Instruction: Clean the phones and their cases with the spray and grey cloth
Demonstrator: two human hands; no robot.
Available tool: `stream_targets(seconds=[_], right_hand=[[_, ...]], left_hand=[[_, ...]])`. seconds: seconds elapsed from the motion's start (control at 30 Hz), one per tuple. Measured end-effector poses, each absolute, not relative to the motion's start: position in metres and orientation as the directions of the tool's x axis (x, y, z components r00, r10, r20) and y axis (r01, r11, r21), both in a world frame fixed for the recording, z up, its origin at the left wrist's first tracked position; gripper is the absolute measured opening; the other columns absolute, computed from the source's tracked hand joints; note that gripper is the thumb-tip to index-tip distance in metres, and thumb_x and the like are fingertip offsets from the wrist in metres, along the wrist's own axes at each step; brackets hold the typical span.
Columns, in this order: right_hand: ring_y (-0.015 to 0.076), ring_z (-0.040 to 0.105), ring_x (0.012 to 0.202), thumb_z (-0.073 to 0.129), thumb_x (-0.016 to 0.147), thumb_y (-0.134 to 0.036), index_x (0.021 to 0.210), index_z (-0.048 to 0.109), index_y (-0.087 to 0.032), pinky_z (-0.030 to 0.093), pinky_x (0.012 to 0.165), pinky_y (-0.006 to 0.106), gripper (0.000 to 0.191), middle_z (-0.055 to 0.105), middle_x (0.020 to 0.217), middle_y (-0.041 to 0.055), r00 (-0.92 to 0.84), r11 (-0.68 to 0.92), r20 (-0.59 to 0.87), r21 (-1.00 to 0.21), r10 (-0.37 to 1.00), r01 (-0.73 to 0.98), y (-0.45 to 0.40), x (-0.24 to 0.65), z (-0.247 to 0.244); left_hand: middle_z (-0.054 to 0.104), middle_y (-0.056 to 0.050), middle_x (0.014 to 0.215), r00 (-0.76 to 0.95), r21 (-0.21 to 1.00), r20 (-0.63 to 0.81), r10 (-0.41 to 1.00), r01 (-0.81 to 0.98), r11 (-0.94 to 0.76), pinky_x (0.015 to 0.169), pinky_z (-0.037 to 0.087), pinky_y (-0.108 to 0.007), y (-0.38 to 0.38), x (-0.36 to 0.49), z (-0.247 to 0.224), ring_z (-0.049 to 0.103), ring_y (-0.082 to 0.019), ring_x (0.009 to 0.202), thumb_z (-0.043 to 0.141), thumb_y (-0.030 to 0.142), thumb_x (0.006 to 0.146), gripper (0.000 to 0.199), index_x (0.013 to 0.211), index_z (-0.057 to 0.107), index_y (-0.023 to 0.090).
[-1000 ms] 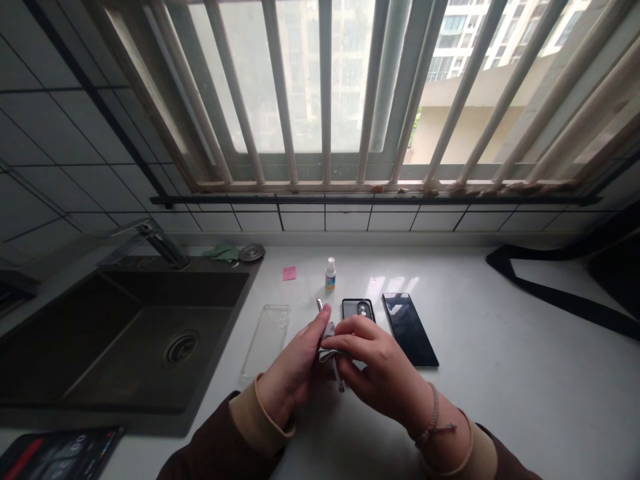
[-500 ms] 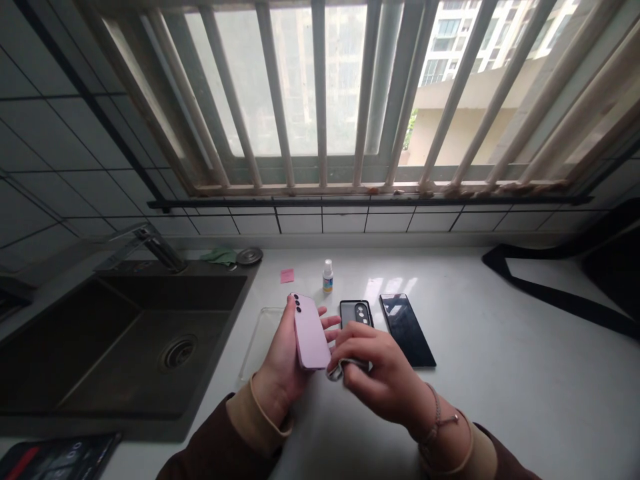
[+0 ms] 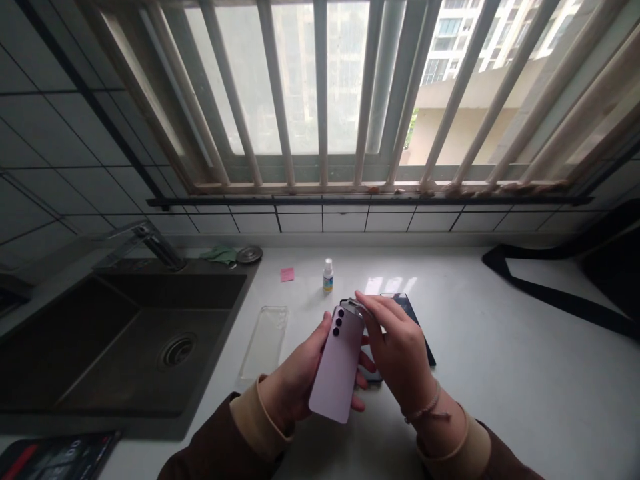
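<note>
Lilac smartphone (image 3: pixel 336 368), three lenses (image 3: pixel 339 322), left hand (image 3: pixel 293 380); right hand (image 3: pixel 400 337) on top edge (image 3: pixel 353 309)

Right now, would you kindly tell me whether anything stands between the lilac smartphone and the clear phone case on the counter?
Only your left hand, gripping the lilac smartphone on that side. Past the hand, no object shows before the clear phone case, which lies on the white counter.

Barred window (image 3: pixel 320 87), dark tiled wall (image 3: pixel 60 133) (daylit)
</note>
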State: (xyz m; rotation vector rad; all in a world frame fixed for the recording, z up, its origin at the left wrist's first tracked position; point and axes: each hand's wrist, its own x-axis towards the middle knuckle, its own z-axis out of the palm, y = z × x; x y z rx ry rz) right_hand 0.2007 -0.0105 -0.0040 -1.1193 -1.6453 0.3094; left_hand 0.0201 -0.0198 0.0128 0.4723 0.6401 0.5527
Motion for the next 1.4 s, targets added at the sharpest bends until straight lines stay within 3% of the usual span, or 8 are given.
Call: stream_targets(seconds=[0.13,0.43,0.7,0.8,0.87,0.97,1.17,1.4], right_hand=[[0.0268,0.071,0.115,0.054,0.104,-0.010,0.140,0.070,-0.027,0.063,0.100,0.046,0.043,0.076,0.125,0.0109,-0.213,0.671,0.694,-0.497,0.688,0.550,-0.008,0.196,-0.012],[0.0260,0.069,0.132,0.055,0.102,-0.004,0.150,0.063,-0.029,0.060,0.113,0.046,0.054,0.070,0.144,0.0102,-0.325,0.732,0.692,-0.437,0.645,0.522,-0.009,0.196,-0.008],[0.0257,0.064,0.138,0.061,0.097,-0.001,0.148,0.063,-0.017,0.053,0.121,0.043,0.054,0.066,0.149,0.0143,-0.487,0.824,0.670,-0.391,0.561,0.410,-0.015,0.190,-0.009],[0.0236,0.065,0.137,0.061,0.099,-0.002,0.146,0.065,-0.020,0.054,0.120,0.042,0.051,0.071,0.142,0.0109,-0.506,0.845,0.680,-0.385,0.531,0.370,-0.017,0.185,-0.010],[0.0222,0.067,0.135,0.060,0.101,-0.003,0.144,0.067,-0.023,0.052,0.121,0.043,0.048,0.074,0.138,0.0080,-0.518,0.857,0.684,-0.380,0.514,0.348,-0.019,0.182,-0.011],[0.0221,0.068,0.132,0.060,0.102,-0.005,0.139,0.069,-0.024,0.048,0.124,0.046,0.043,0.075,0.136,0.0058,-0.553,0.876,0.680,-0.361,0.482,0.320,-0.023,0.178,-0.010],[0.0168,0.069,0.131,0.056,0.105,-0.007,0.132,0.071,-0.023,0.042,0.128,0.037,0.035,0.075,0.136,0.0014,-0.623,0.906,0.659,-0.338,0.422,0.256,-0.033,0.172,-0.003],[0.0248,0.061,0.141,0.054,0.105,-0.005,0.142,0.065,-0.018,0.034,0.131,0.054,0.040,0.069,0.145,0.0075,-0.620,0.888,0.643,-0.244,0.449,0.389,-0.027,0.177,-0.008]], left_hand=[[0.073,-0.018,0.083,0.576,0.603,-0.510,0.639,-0.291,0.743,0.057,0.062,-0.035,-0.022,0.024,0.009,0.071,-0.025,0.065,0.037,0.079,0.098,0.079,0.107,0.074,0.010],[0.071,-0.018,0.072,0.531,0.618,-0.557,0.638,-0.248,0.746,0.051,0.056,-0.031,-0.018,0.020,0.006,0.068,-0.023,0.053,0.039,0.088,0.091,0.087,0.090,0.076,0.009],[0.077,-0.017,0.092,0.481,0.554,-0.508,0.714,-0.452,0.699,0.062,0.061,-0.037,-0.013,0.022,0.010,0.074,-0.028,0.075,0.044,0.079,0.097,0.080,0.133,0.069,0.012],[0.077,-0.020,0.103,0.443,0.507,-0.468,0.765,-0.574,0.643,0.084,0.062,-0.038,-0.008,0.022,0.010,0.076,-0.030,0.096,0.043,0.072,0.102,0.077,0.132,0.069,0.006],[0.077,-0.019,0.098,0.393,0.517,-0.460,0.796,-0.610,0.600,0.089,0.060,-0.036,-0.006,0.021,0.008,0.076,-0.028,0.097,0.043,0.069,0.103,0.075,0.129,0.070,0.005],[0.076,-0.016,0.089,0.352,0.533,-0.449,0.821,-0.632,0.563,0.082,0.061,-0.033,-0.004,0.018,0.006,0.075,-0.025,0.085,0.043,0.071,0.102,0.075,0.125,0.072,0.006],[0.072,-0.012,0.083,0.381,0.507,-0.419,0.824,-0.655,0.561,0.067,0.059,-0.030,0.000,0.011,0.006,0.068,-0.018,0.063,0.043,0.072,0.102,0.073,0.121,0.073,0.008],[0.078,-0.018,0.094,0.390,0.473,-0.422,0.818,-0.676,0.566,0.084,0.061,-0.034,-0.002,0.014,0.005,0.076,-0.026,0.088,0.045,0.066,0.104,0.070,0.123,0.073,0.004]])
